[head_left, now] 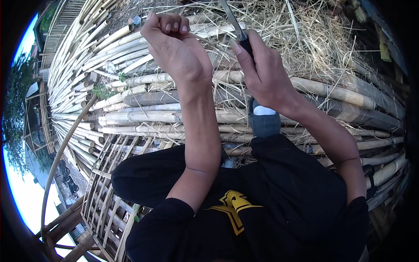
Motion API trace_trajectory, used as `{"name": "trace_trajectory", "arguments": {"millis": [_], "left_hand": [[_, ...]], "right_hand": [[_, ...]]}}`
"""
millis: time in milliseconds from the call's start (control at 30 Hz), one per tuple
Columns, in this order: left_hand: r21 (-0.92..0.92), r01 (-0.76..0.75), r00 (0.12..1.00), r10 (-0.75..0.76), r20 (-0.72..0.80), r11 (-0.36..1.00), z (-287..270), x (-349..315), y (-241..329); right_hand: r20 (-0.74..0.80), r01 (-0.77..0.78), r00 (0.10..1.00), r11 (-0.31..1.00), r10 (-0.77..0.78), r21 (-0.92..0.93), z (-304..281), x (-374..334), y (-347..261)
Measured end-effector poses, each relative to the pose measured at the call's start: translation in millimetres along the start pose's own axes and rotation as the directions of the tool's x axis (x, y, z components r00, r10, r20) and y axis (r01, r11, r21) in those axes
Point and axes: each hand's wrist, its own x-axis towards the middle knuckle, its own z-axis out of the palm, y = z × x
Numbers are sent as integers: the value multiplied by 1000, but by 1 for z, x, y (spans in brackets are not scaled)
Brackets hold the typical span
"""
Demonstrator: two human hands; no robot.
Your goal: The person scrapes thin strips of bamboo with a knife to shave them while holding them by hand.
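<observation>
My right hand grips the dark handle of a knife, its metal blade slanting up and away to the left. To the left, my left hand is raised with its fingers curled in and its thumb pointing up. Whatever those fingers hold, if anything, is hidden. A pale bamboo strip shows between the two hands, its end near the base of the blade. I cannot tell whether my left hand touches it.
Bamboo poles lie side by side beneath my arms. Thin shavings are heaped beyond my right hand. More cut poles are stacked at the left. A woven bamboo lattice lies beside my left knee, near a bent pole.
</observation>
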Motion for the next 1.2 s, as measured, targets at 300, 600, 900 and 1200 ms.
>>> {"name": "trace_trajectory", "arguments": {"millis": [300,600,900,1200], "left_hand": [[-11,23,1000,-23,-17,1000,-4,-3,-4],[-24,62,997,-61,50,998,-3,2,3],[-58,118,992,-115,60,991,-4,-1,2],[194,72,985,-100,139,978,11,-8,0]], "right_hand": [[265,-338,898,936,351,-95,31,-17,69],[-76,103,992,993,-99,54,12,0,11],[130,-370,889,858,438,-356,-4,-37,97],[137,-199,966,967,221,-158,14,-29,40]]}}
